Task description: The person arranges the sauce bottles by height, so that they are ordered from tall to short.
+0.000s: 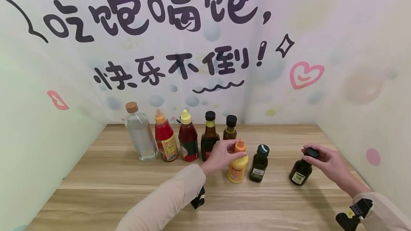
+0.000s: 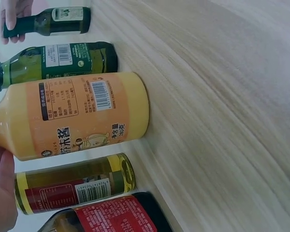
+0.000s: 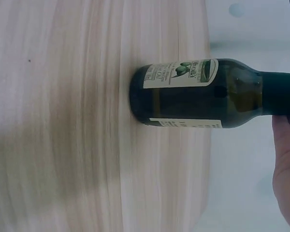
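Observation:
In the head view my left hand [image 1: 219, 157] has its thumb and fingers around the neck of a yellow mustard squeeze bottle [image 1: 237, 172] with an orange tip. That bottle stands upright on the table, its printed label filling the left wrist view. My right hand [image 1: 334, 166] grips the black cap of a dark olive oil bottle [image 1: 300, 172] at the right. In the right wrist view the oil bottle's [image 3: 183, 94] base is at the tabletop; whether it touches is hard to tell. Between the hands stands a small dark green bottle [image 1: 258, 164], untouched.
A back row holds a clear bottle [image 1: 141, 136], a red sauce bottle [image 1: 167, 140], a dark red sauce bottle [image 1: 188, 142] with a yellow tip, and two dark bottles, one tall [image 1: 209, 140], one shorter [image 1: 230, 131]. Printed cloth [image 1: 154, 106] hangs behind the wooden table [image 1: 244, 209].

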Demonstrator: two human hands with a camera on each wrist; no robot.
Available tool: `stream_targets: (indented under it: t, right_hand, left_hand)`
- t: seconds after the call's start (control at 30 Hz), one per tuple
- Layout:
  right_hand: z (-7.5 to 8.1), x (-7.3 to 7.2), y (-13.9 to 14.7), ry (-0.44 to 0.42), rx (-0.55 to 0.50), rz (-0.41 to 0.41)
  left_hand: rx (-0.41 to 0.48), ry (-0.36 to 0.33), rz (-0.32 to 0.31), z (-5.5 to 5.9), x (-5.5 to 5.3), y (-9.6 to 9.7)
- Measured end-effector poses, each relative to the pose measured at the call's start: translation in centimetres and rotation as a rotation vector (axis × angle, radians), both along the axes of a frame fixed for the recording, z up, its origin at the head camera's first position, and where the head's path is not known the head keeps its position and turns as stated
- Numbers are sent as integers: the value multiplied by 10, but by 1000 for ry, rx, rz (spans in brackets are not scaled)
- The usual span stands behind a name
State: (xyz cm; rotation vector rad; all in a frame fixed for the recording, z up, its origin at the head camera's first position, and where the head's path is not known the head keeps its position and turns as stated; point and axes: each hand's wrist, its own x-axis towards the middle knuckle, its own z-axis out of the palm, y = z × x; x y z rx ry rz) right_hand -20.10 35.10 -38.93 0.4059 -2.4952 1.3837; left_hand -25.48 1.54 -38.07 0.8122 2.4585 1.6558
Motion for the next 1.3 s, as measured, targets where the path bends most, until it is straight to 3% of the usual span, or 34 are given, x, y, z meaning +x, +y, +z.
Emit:
stream_targets:
  t: [0.37, 0.7, 0.87, 1.07, 1.3]
  right_hand:
    - [-3, -1, 1, 14, -42, 27]
    - [-1, 0, 0, 6, -65, 38]
    - [0, 1, -1, 1, -60, 33]
    - [-1, 1, -2, 0, -68, 45]
    - [-2, 0, -1, -8, -58, 39]
  left_hand:
    - [4, 72, 42, 6, -1, 8]
    - [-31, 107, 107, 15, -15, 23]
    - [-32, 159, 144, 14, -23, 29]
    - [-19, 154, 166, 14, -31, 36]
    - [-31, 197, 231, 9, -36, 48]
